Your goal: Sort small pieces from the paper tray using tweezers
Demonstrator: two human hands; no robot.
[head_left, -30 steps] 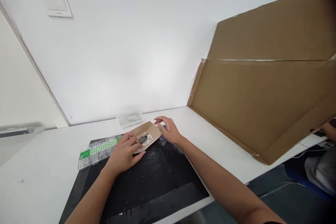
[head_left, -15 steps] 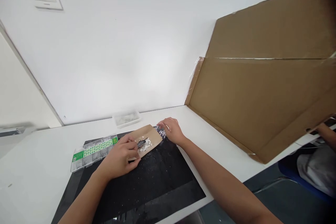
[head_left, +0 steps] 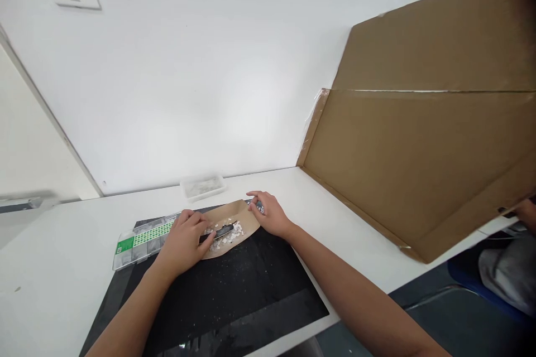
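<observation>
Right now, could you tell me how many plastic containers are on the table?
2: the green-labelled case beside the left hand, and the translucent tray near the wall. Others may be hidden.

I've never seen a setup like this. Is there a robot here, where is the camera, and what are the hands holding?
No robot here: these are a person's bare hands, seen by a camera worn on that person's head. On the white table lies a black mat, with a clear plastic case with a green label at its left. The left hand is at one end of a slim dark tool; its grip is unclear. The tool lies over small white bits on a light-brown sheet. The right hand is at the sheet's far right corner.
</observation>
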